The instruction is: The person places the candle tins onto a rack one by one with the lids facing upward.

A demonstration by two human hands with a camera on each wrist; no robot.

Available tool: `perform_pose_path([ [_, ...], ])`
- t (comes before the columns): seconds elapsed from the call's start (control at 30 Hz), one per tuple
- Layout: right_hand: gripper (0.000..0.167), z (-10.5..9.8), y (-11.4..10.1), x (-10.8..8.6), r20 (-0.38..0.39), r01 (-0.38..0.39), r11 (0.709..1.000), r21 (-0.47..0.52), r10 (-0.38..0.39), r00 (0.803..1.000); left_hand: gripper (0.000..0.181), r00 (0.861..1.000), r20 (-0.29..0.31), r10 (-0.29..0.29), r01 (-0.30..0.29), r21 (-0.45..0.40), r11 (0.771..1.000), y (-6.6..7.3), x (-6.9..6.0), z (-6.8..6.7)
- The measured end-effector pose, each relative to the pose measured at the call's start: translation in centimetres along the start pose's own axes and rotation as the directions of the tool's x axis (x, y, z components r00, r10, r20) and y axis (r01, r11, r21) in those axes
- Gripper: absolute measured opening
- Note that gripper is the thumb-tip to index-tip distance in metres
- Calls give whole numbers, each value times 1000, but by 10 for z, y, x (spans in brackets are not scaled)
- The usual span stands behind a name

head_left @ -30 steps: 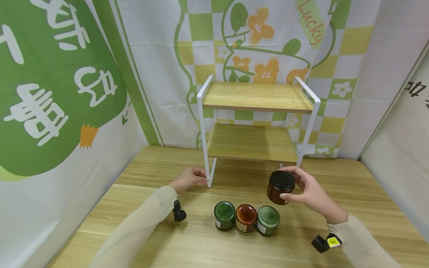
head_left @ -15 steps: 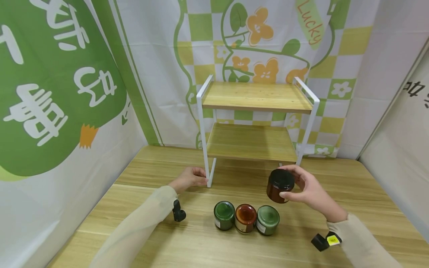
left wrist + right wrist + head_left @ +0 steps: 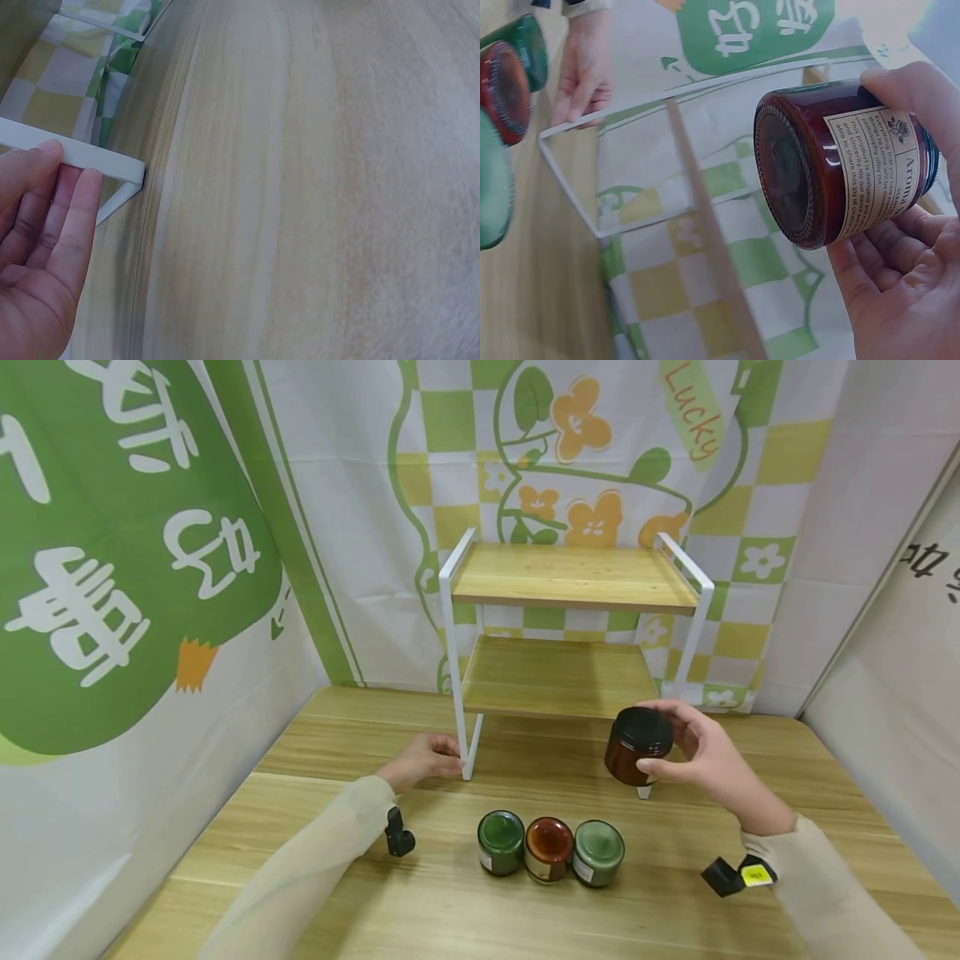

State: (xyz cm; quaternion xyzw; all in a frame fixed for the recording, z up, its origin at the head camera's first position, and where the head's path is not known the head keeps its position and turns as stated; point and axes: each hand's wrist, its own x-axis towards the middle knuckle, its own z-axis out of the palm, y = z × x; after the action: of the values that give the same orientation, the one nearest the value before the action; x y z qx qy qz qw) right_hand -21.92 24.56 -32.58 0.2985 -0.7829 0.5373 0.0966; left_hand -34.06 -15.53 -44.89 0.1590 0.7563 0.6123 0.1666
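Amber glass jar [image 3: 636,757] hovering at right!
Your right hand [image 3: 708,758] is gripping it before the two-tier rack [image 3: 573,575], your left hand [image 3: 422,764] pinching its left leg [image 3: 456,681]; a loosening grip could drop it.

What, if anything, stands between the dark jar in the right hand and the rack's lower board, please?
The rack's right front post might: in the head view, the dark jar and right hand cover part of it. Further left, nothing visible blocks the lower board; the other three jars stand nearer the camera.

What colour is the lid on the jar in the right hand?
Black; the lid shows best in the head view.
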Motion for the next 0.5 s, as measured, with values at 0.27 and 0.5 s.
perform_pose_path([
  [0.27, 56, -3, -21, 16, -6, 15, 1000, 4, -15, 1000, 9, 1000, 4, 7, -7, -9, 1000, -1, 1, 0],
  [0.5, 57, -3, -44, 35, -22, -9, 1000, 15, 9, 1000, 9, 1000, -1, 6, -6, -21, 1000, 1, -1, 1],
])
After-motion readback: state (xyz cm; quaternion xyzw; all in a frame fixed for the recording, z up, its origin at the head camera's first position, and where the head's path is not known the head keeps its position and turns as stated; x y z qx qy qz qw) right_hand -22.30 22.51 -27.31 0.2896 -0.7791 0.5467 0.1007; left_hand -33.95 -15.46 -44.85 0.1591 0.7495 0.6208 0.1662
